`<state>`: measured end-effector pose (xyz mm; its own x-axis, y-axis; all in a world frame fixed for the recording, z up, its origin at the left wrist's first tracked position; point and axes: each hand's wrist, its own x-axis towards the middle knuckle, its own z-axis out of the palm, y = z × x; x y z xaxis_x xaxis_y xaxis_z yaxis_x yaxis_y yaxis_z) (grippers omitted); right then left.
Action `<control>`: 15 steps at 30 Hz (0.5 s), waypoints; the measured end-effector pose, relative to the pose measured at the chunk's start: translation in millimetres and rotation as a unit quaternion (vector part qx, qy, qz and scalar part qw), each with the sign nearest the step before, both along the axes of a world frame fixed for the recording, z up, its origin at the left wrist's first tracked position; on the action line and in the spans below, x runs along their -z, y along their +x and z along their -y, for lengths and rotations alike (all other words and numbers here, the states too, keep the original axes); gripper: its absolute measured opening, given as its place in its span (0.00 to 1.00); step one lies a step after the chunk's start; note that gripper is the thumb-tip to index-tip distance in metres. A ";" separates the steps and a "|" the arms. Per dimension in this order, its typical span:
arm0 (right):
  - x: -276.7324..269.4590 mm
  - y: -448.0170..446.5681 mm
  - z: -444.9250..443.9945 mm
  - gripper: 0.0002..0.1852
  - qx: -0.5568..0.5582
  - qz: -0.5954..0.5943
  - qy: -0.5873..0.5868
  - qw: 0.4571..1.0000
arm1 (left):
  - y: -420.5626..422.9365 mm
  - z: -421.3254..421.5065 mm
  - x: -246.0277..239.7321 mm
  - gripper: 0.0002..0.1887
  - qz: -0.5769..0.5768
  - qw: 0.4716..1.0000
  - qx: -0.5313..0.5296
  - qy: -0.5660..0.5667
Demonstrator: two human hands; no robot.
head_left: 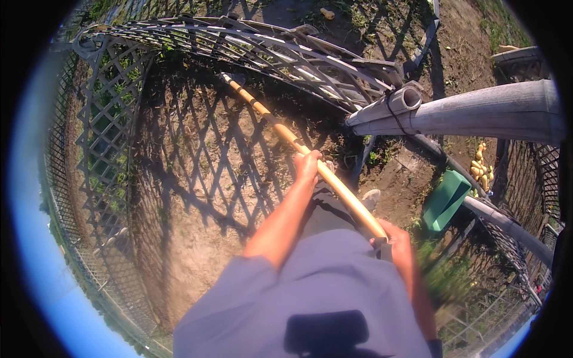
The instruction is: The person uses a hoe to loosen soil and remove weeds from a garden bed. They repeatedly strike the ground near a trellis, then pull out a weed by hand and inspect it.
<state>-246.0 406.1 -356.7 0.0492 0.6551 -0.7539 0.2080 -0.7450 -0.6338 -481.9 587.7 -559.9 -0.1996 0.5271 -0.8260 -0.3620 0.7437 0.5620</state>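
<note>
A long, smooth wooden handle (340, 188) runs from my waist out toward the foot of a lattice fence. My left hand (307, 164) is closed around its middle, thumb on top. Close to my body, my right hand (394, 237) grips the near end, where a dark piece shows beside the palm. The far tip of the handle lies in shadow at the ground by the fence, and the head of the tool there is too dark to make out. Below my hands are bare, trodden soil (201, 241) and the tips of my shoes.
Weathered lattice fencing (112, 112) stands at left and arches across the front. Thick bamboo poles (483, 109), tied with cord, jut in from the right. Beside them are a green plastic container (445, 201) and a pile of butternut squashes (481, 170). One squash (327, 13) lies beyond the fence.
</note>
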 end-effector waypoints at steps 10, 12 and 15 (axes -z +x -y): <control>43.3 2.6 19.8 0.28 -0.134 0.094 0.070 0.984 | -9.2 6.8 29.7 0.11 0.049 0.997 0.042 -0.044; 17.9 15.2 33.6 0.28 -0.079 0.089 0.058 0.991 | 5.6 22.7 21.5 0.09 0.084 0.994 0.054 -0.035; -37.7 25.2 34.4 0.27 -0.113 0.169 0.043 0.978 | 35.5 40.1 -25.8 0.07 0.082 0.995 0.027 -0.045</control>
<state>-220.8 371.7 -319.0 0.1324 0.7377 -0.6621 0.5694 -0.6033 -0.5583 -446.3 547.6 -534.0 -0.0327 0.4559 -0.8894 -0.4016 0.8089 0.4294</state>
